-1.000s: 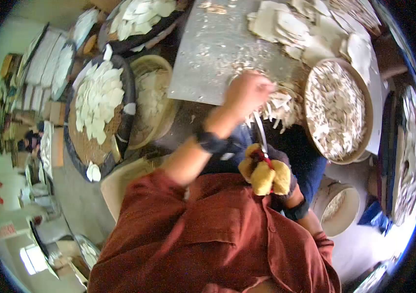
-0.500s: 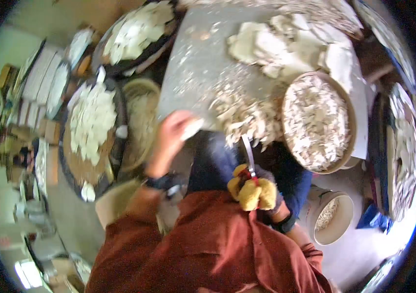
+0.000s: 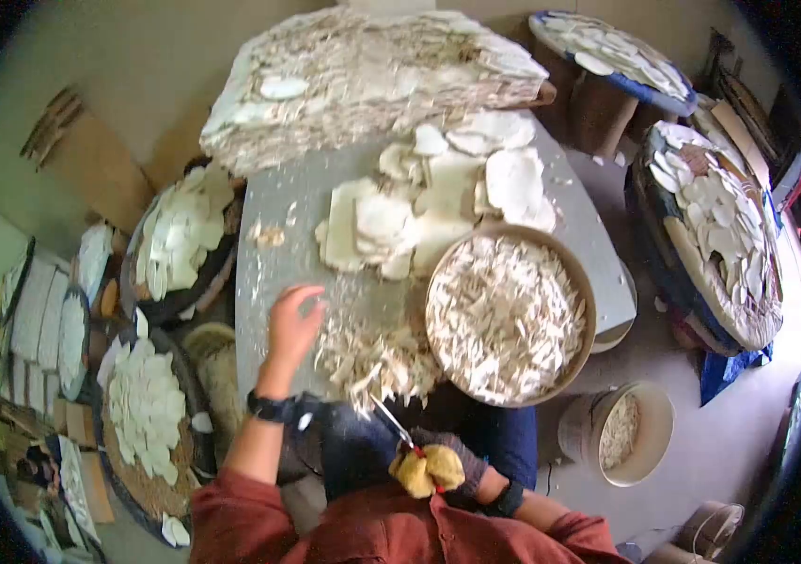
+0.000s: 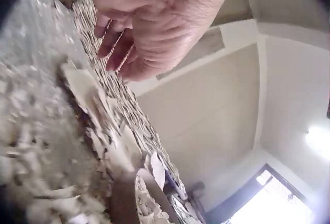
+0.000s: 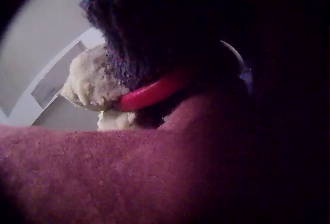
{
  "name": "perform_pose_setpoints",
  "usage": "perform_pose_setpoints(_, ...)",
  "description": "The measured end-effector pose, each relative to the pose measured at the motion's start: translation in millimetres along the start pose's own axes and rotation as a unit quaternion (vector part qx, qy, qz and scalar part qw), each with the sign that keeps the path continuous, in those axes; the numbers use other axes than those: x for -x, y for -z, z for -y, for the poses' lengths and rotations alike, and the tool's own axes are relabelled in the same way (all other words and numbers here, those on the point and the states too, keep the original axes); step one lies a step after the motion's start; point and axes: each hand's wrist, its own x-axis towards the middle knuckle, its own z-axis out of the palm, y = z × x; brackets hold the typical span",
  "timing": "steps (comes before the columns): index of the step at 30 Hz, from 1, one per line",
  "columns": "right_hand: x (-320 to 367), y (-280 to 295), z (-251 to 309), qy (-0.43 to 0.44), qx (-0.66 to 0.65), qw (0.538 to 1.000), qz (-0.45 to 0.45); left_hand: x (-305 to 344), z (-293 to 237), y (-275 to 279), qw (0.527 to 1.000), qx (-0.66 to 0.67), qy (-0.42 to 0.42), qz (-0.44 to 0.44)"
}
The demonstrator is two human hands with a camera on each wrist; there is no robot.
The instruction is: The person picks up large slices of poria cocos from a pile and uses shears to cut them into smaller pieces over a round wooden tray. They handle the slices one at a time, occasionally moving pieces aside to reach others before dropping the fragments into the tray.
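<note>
My bare left hand [image 3: 293, 327] is over the left front of the grey table [image 3: 264, 235], with bent fingers and nothing visible between them. The left wrist view shows that hand [image 4: 160, 22] palm down over scattered pale strips. My right hand [image 3: 447, 453], in a dark glove with yellow fingertips, is low near the shirt front and grips red-handled scissors [image 3: 395, 423]. Their metal blades point at the heap of cut white strips [image 3: 377, 362] on the table's front edge. In the right wrist view the red handle [image 5: 154, 91] curves beside the glove; the rest is dark.
A round basket [image 3: 590, 315] full of white strips stands right of the heap. Behind it lie flat pale sheets [image 3: 386, 221] and a large stack [image 3: 372, 70] of thin pieces. A bucket [image 3: 650, 442] stands at right; trays of pale slices [image 3: 147, 404] flank the table.
My left hand has gone from the heap to the left, where it held a white piece, and is now empty farther forward over the table. The head view has tilted up; the right hand keeps its grip.
</note>
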Motion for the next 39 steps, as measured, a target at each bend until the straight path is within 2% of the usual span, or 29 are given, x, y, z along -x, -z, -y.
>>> perform_pose_setpoints(1, -9, 30, 10, -0.181, -0.243, 0.948, 0.098, -32, -8, -26, 1.000, 0.023, -0.013, 0.013)
perform_pose_setpoints(2, 0, 33, 16, -0.132, -0.213, 0.968, 0.021, -61, -12, -52, 0.998, 0.046, -0.024, 0.027)
perform_pose_setpoints(3, 8, 24, 13, -0.045, -0.100, 0.994, 0.007, -87, -15, -75, 0.998, -0.029, -0.057, 0.020)
perform_pose_setpoints(4, 16, 11, 9, 0.035, 0.021, 0.999, -0.027, -107, -16, -95, 0.990, -0.105, -0.088, 0.013)
perform_pose_setpoints(5, 9, 37, 21, -0.144, -0.330, 0.932, 0.043, -121, -19, -111, 0.988, -0.149, -0.033, 0.021)
perform_pose_setpoints(6, 16, 8, 14, 0.044, -0.002, 0.999, -0.016, -131, -22, -125, 0.981, -0.192, 0.022, 0.030)
perform_pose_setpoints(7, 33, -49, -3, 0.228, 0.323, 0.915, -0.077, -138, -21, -137, 0.968, -0.234, 0.078, 0.039)
perform_pose_setpoints(8, 43, -80, -11, 0.378, 0.598, 0.695, -0.133, -145, -10, -144, 0.964, -0.231, 0.101, 0.082)
perform_pose_setpoints(11, 40, -49, 1, 0.315, 0.491, 0.796, -0.158, -148, -11, -132, 0.961, -0.210, 0.101, 0.147)
perform_pose_setpoints(12, 35, -28, 8, 0.289, 0.455, 0.826, -0.163, -143, -12, -126, 0.966, -0.210, 0.070, 0.130)
perform_pose_setpoints(14, 17, 26, 25, 0.228, 0.378, 0.881, -0.169, -131, 5, -117, 0.995, -0.031, 0.072, 0.062)
perform_pose_setpoints(15, 20, 27, 22, 0.234, 0.386, 0.879, -0.155, -121, 13, -111, 0.995, 0.059, 0.076, 0.027)
perform_pose_setpoints(16, 25, 6, 16, 0.258, 0.414, 0.862, -0.136, -112, 1, -90, 0.996, 0.071, 0.052, 0.021)
perform_pose_setpoints(17, 30, -11, 8, 0.280, 0.447, 0.842, -0.116, -105, 15, -85, 0.980, 0.168, 0.104, -0.017)
perform_pose_setpoints(19, 33, -26, -2, 0.303, 0.491, 0.812, -0.090, -82, 49, -73, 0.909, 0.348, 0.205, -0.106)
perform_pose_setpoints(22, 33, -39, -12, 0.316, 0.516, 0.793, -0.069, -46, 44, -45, 0.881, 0.427, 0.184, -0.091)
perform_pose_setpoints(25, 29, -44, -16, 0.319, 0.529, 0.784, -0.059, -23, 34, -27, 0.840, 0.466, 0.234, -0.150)
perform_pose_setpoints(26, 28, -44, -17, 0.322, 0.528, 0.784, -0.056, -15, 32, -19, 0.837, 0.480, 0.227, -0.135)
perform_pose_setpoints(29, 24, -44, -18, 0.341, 0.496, 0.797, -0.034, 9, 22, -4, 0.781, 0.553, 0.274, -0.101)
perform_pose_setpoints(32, 22, -45, -15, 0.377, 0.439, 0.816, 0.009, 42, -6, -1, 0.800, 0.544, 0.254, -0.026)
perform_pose_setpoints(33, 24, -45, -14, 0.389, 0.431, 0.814, 0.013, 54, -17, -5, 0.801, 0.540, 0.257, -0.026)
perform_pose_setpoints(36, 12, -55, -1, 0.377, 0.376, 0.840, 0.108, 88, -50, -18, 0.805, 0.532, 0.261, -0.040)
perform_pose_setpoints(37, 10, -61, 2, 0.387, 0.446, 0.803, 0.083, 100, -53, -26, 0.808, 0.528, 0.258, -0.040)
perform_pose_setpoints(38, 7, -61, 2, 0.451, 0.540, 0.711, -0.013, 112, -54, -34, 0.812, 0.523, 0.254, -0.042)
perform_pose_setpoints(39, 4, -53, 5, 0.477, 0.606, 0.633, -0.069, 123, -55, -40, 0.816, 0.518, 0.251, -0.045)
